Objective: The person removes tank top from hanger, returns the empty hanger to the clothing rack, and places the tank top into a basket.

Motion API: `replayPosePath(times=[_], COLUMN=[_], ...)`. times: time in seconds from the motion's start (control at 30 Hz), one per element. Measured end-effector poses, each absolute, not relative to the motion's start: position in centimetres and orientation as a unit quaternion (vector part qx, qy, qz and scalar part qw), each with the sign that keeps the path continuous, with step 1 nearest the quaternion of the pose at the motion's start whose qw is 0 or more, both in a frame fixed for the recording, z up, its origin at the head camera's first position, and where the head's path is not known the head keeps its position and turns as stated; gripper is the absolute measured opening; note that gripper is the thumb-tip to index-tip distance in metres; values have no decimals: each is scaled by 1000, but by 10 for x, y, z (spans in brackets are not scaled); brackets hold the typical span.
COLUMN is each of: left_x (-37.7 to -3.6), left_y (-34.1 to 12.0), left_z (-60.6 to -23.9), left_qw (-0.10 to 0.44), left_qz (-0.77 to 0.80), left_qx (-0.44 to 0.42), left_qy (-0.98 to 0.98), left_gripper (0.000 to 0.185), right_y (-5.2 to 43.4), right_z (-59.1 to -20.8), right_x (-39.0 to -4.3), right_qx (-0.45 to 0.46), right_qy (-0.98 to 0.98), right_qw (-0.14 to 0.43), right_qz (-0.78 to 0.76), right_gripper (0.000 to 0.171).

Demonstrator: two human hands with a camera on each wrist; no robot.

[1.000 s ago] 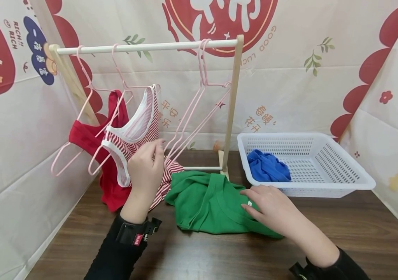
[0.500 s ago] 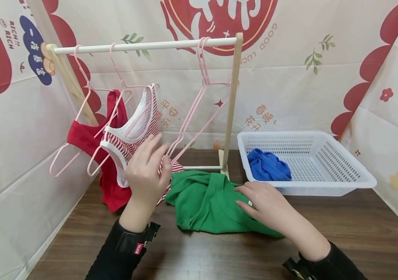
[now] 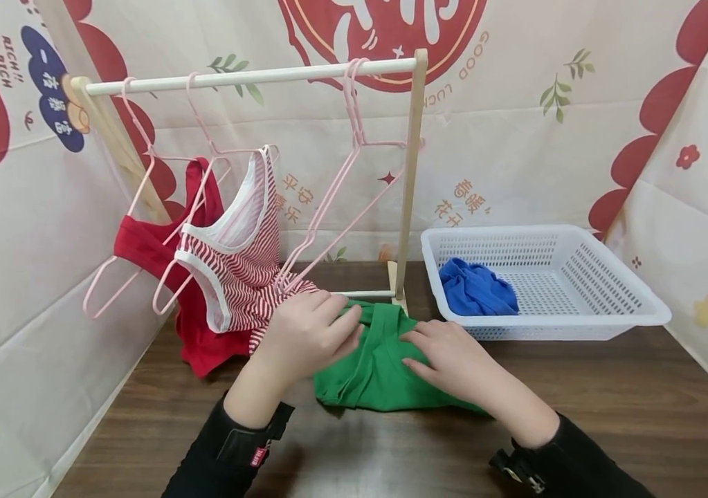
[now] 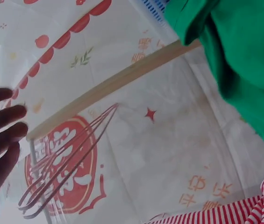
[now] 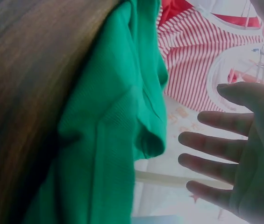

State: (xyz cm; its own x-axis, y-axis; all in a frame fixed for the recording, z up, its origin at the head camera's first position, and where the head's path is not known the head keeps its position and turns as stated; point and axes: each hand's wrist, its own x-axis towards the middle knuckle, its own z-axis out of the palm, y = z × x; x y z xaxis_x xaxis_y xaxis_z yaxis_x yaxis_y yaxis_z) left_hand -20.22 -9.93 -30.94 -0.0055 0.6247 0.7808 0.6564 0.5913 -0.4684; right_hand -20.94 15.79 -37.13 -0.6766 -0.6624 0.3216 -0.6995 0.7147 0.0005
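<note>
In the head view, a green garment (image 3: 362, 373) is seen lying crumpled on the brown table (image 3: 416, 456), near the middle, with its left part covered by the left hand (image 3: 310, 332). The fingers of that hand are loosely bent, and slight gaps between them are shown from the left wrist. The garment's right part is overlapped by the right hand (image 3: 453, 363), whose fingers are seen straight and spread from the right wrist; whether the cloth is touched by either hand cannot be told. Both forearms are covered by black sleeves (image 3: 210, 449).

On the far side, a rack is formed by wooden posts (image 3: 412, 173) and a white top rail (image 3: 291, 75). At its left end a red garment (image 3: 204, 349) is hung on a pink hanger, with a red-and-white striped garment (image 3: 241, 270) hung just to its right on another. Near the rail's right end, bare pink hangers (image 3: 356, 135) are hung close together, tilted down to the left. To the far right a white basket (image 3: 578, 322) is placed, and a bunched blue cloth (image 3: 478, 290) is held in its left part. Behind everything, a printed backdrop (image 3: 515, 166) is hung.
</note>
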Motion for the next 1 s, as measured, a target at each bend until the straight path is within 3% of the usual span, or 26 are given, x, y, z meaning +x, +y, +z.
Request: replayPosePath(times=[0.17, 0.4, 0.63, 0.87, 1.0], left_x=[-207, -214, -221, -224, -226], left_y=[-95, -94, -96, -106, -111], left_z=[-320, -336, -348, -350, -350], left_qw=[427, 286, 182, 142, 169], left_qz=[21, 56, 56, 18, 16], left_qx=[-453, -381, -325, -293, -292], left_qy=[-782, -878, -926, -945, -941], left_gripper=[19, 32, 46, 49, 47], right_y=[154, 148, 141, 135, 136], right_z=[-378, -390, -400, -406, -408], right_x=[-211, -212, -220, -233, -237], right_qx=[353, 334, 304, 300, 313], right_qy=[-929, -941, -945, -943, -939], right_qw=[93, -10, -98, -122, -122], right_qz=[54, 60, 73, 71, 73], right_gripper=[49, 75, 102, 102, 84])
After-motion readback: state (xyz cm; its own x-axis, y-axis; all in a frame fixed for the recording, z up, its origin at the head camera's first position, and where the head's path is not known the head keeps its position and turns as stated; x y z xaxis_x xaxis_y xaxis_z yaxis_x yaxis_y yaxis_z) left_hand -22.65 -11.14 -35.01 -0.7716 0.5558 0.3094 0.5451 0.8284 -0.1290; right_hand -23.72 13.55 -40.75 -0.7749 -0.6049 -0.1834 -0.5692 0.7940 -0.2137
